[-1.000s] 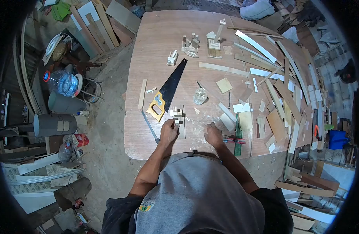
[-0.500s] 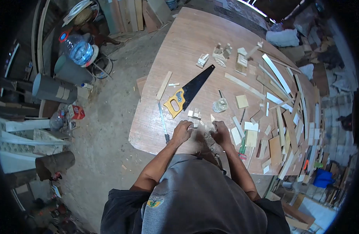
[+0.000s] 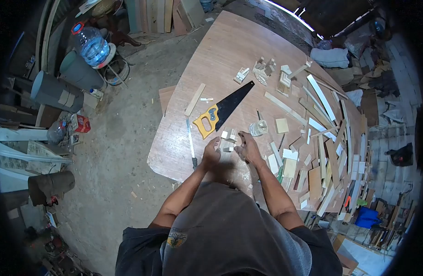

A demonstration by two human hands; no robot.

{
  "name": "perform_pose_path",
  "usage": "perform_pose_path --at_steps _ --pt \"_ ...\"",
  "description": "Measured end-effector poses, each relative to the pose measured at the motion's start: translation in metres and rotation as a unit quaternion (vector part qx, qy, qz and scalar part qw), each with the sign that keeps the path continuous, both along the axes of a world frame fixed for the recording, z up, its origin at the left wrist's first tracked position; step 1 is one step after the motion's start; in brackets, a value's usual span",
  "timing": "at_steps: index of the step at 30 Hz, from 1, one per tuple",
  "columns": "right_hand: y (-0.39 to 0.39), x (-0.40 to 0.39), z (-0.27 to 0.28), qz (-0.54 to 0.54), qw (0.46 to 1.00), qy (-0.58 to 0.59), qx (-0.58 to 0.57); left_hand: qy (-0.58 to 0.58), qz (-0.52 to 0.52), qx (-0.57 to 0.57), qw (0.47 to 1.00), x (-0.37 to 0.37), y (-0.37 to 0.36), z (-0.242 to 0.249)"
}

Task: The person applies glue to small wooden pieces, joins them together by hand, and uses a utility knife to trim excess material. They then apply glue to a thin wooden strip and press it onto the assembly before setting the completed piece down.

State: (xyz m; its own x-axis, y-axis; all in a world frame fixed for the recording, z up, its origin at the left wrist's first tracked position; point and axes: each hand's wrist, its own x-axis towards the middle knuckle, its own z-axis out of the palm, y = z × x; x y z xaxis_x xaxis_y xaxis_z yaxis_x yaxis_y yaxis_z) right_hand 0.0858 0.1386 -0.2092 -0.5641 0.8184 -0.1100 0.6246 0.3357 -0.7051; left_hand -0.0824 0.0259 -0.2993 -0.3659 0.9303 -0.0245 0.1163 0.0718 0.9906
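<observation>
A small model of pale wooden blocks [image 3: 229, 135] stands on the table close to the front edge. My left hand [image 3: 211, 151] is at its left side, fingers curved and apart. On the other side, my right hand [image 3: 250, 150] is spread, with thumb and fingers apart beside the blocks. Whether any fingertip touches the wood is hard to tell. A handsaw [image 3: 234, 104] with a yellow handle lies just beyond. A clear glass jar [image 3: 258, 128] stands to the right of the model, and a thin blade-like tool [image 3: 191, 145] lies to the left.
Wood strips and offcuts [image 3: 328, 156] cover the right side of the wooden table [image 3: 211, 50]. Several small wooden models [image 3: 264, 69] stand farther back. A wood strip [image 3: 194, 100] lies near the left edge. On the floor side, a water bottle [image 3: 93, 48] rests on a stool.
Both hands have moved from the table's front edge to either side of the block model, with their fingers spread apart. The blur near the edge is gone, and the view has shifted slightly.
</observation>
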Motion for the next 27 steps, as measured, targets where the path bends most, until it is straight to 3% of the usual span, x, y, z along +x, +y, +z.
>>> perform_pose_path --at_steps 5,7,11,13,18,27 --pt "0.005 -0.006 -0.021 0.036 0.999 0.021 0.032 -0.095 0.021 -0.043 0.994 0.004 0.020 -0.030" --pt "0.007 -0.008 -0.025 0.034 0.998 0.042 0.025 -0.162 -0.053 -0.108 0.979 -0.002 0.031 -0.011" --pt "0.008 -0.014 -0.032 0.053 0.996 0.055 0.045 -0.188 -0.092 -0.196 0.958 -0.010 0.044 0.043" --pt "0.009 -0.014 -0.039 0.053 0.998 0.016 0.002 -0.160 -0.105 -0.212 0.958 -0.012 0.048 0.058" --pt "0.012 -0.014 -0.049 0.047 0.997 0.062 0.022 -0.099 -0.139 -0.257 0.951 -0.016 0.052 0.073" --pt "0.013 -0.008 -0.057 0.037 0.995 0.065 0.067 -0.148 -0.122 -0.259 0.947 -0.011 0.053 0.072"
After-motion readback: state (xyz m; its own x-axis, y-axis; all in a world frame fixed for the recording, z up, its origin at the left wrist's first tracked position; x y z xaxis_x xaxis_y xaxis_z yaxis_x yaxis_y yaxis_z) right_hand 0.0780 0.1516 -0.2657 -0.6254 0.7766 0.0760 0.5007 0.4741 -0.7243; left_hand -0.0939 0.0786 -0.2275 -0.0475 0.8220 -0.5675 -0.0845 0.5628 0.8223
